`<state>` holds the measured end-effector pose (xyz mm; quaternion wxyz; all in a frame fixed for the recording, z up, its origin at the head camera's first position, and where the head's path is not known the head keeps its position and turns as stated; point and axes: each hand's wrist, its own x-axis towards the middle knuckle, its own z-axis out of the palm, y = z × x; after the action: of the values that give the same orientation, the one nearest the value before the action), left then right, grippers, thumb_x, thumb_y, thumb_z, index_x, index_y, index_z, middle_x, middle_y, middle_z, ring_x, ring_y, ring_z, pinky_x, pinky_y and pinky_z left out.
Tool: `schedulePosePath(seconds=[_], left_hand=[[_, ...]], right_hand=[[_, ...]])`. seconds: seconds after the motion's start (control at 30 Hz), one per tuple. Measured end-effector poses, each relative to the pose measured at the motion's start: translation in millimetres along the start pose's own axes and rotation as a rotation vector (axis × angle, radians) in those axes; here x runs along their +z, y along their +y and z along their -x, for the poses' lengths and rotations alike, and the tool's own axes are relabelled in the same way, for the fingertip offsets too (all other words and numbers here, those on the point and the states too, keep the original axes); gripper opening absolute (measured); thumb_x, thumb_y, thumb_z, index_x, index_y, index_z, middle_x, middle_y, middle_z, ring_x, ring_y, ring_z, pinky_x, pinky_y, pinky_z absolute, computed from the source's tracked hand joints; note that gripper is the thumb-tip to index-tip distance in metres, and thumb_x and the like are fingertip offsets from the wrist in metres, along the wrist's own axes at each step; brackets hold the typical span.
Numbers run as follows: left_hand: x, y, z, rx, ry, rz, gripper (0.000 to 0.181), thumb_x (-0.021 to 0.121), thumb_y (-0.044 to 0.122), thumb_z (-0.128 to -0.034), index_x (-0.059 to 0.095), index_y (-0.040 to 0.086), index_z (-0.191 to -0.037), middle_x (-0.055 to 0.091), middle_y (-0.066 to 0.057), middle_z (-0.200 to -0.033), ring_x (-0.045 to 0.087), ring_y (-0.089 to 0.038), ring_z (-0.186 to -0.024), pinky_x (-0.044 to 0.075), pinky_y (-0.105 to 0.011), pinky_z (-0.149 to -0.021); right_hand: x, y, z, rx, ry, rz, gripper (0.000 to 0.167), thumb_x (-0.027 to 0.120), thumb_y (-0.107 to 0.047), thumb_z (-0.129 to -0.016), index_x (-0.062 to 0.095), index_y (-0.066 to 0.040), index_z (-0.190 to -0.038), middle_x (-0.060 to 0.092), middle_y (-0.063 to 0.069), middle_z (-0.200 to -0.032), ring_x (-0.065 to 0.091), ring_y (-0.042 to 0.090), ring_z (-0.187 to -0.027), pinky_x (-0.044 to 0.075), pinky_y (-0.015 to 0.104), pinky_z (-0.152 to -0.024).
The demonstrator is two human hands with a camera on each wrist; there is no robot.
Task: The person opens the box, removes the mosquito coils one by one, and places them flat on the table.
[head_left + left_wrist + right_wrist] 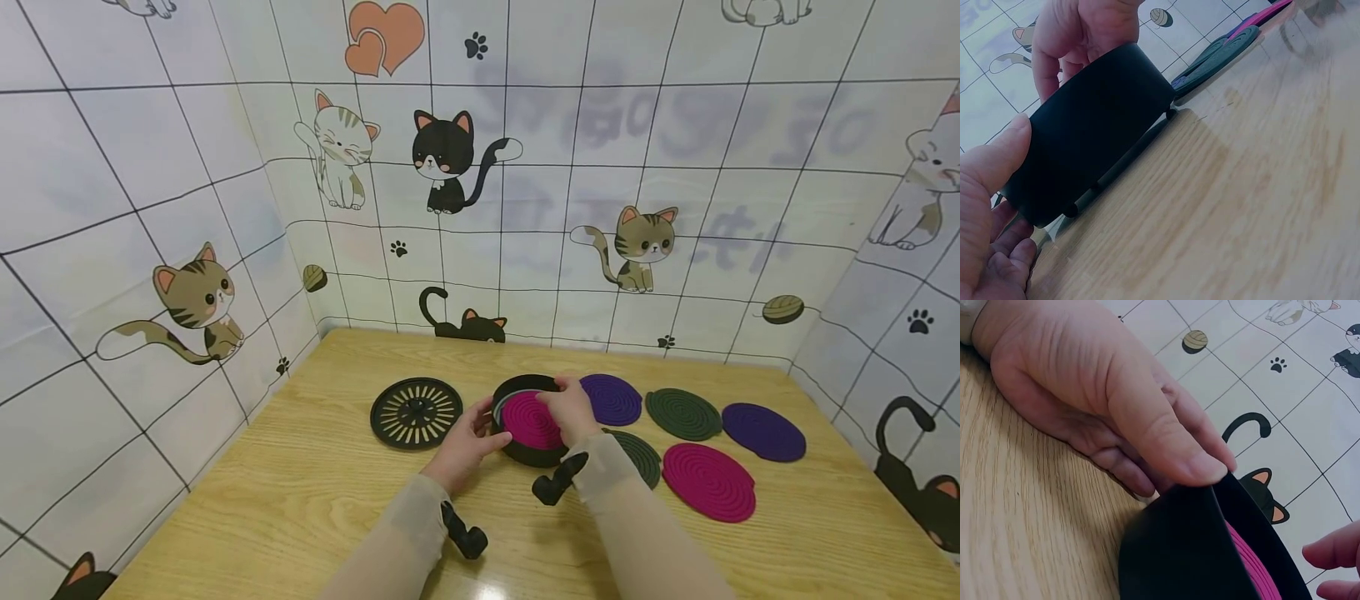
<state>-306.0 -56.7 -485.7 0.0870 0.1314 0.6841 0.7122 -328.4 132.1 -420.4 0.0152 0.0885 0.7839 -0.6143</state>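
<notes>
Presently, the black round box with a high wall, probably of hard plastic (534,457), is between both hands near the middle of the pale wood-grain table (300,500), and one magenta round mat with spiral ribs (528,421) lies inside it. The left hand (467,442) grips the box from its left side, with the thumb on the outer wall and the fingers bent around lower down. The right hand (573,410) grips the far right part of the rim, with the thumb upon the edge and the fingers bent behind it.

To do this step well, I think the left hand should hold the wall steady, so that the small black round feet (1070,210) bear evenly, while the right hand guides the rim gently. It is better to have the mat flat and centred; if its border climbs the wall, it may sit crooked.

Some parts are difficult to make out. Whether any right fingertip presses the mat, I cannot tell, and whatever is below the mat is hidden. To the right, the beige cloth sleeve (630,517) covers part of the near dark green spiral-ribbed mat (647,460). The left wrist view shows only the outer wall, and whether every foot touches the table remains unclear
</notes>
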Motion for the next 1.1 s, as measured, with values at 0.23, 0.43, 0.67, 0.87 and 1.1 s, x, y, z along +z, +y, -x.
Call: schedulePosePath(seconds=[0.23, 0.43, 0.67, 0.87, 1.1], left_hand=[[-0.4, 0.2, 0.4, -0.013, 0.004, 0.015, 0.078, 0.072, 0.018, -0.0878, 0.027, 0.012, -0.152, 0.035, -0.013, -0.15, 0.031, -0.031, -0.139, 0.034, -0.046, -0.109], [-0.8, -0.6, -0.3, -0.013, 0.007, 0.004, 0.078, 0.073, 0.02, -0.0876, 0.028, 0.012, -0.151, 0.035, -0.013, -0.15, 0.031, -0.031, -0.139, 0.034, -0.047, -0.109], [-1.2, -0.1, -0.3, -0.016, 0.01, -0.021, 0.078, 0.072, 0.022, -0.0881, 0.028, 0.012, -0.151, 0.036, -0.013, -0.15, 0.032, -0.031, -0.139, 0.035, -0.046, -0.108], [-1.2, 0.3, -0.2, -0.026, 0.016, -0.045, 0.078, 0.073, 0.024, -0.0874, 0.029, 0.013, -0.151, 0.037, -0.011, -0.15, 0.032, -0.03, -0.139, 0.035, -0.045, -0.109], [-1.5, 0.3, 0.1, -0.023, 0.015, -0.043, 0.08, 0.074, 0.025, -0.0867, 0.029, 0.014, -0.151, 0.035, -0.013, -0.151, 0.031, -0.031, -0.139, 0.033, -0.046, -0.109]], right_hand=[[5.5, 0.2, 2.4, 0.002, 0.028, 0.001, 0.057, 0.057, -0.009, -0.093, 0.033, 0.004, -0.144, 0.03, 0.025, -0.148, 0.038, 0.04, -0.129, 0.036, 0.052, -0.105], [6.5, -0.6, 5.2, 0.0, 0.036, -0.002, 0.056, 0.057, -0.009, -0.093, 0.034, 0.005, -0.143, 0.035, 0.027, -0.143, 0.04, 0.04, -0.126, 0.037, 0.052, -0.104], [6.0, 1.2, 3.6, 0.021, 0.016, -0.019, 0.056, 0.056, -0.009, -0.095, 0.032, 0.004, -0.144, 0.037, 0.026, -0.141, 0.041, 0.039, -0.126, 0.037, 0.052, -0.104], [7.7, 0.3, 5.9, 0.009, 0.028, 0.005, 0.056, 0.056, -0.01, -0.094, 0.034, 0.003, -0.144, 0.036, 0.026, -0.143, 0.041, 0.039, -0.126, 0.037, 0.053, -0.103], [9.7, 1.7, 6.6, 0.002, 0.038, 0.014, 0.056, 0.057, -0.009, -0.094, 0.035, 0.002, -0.143, 0.034, 0.025, -0.145, 0.043, 0.039, -0.125, 0.039, 0.052, -0.102]])
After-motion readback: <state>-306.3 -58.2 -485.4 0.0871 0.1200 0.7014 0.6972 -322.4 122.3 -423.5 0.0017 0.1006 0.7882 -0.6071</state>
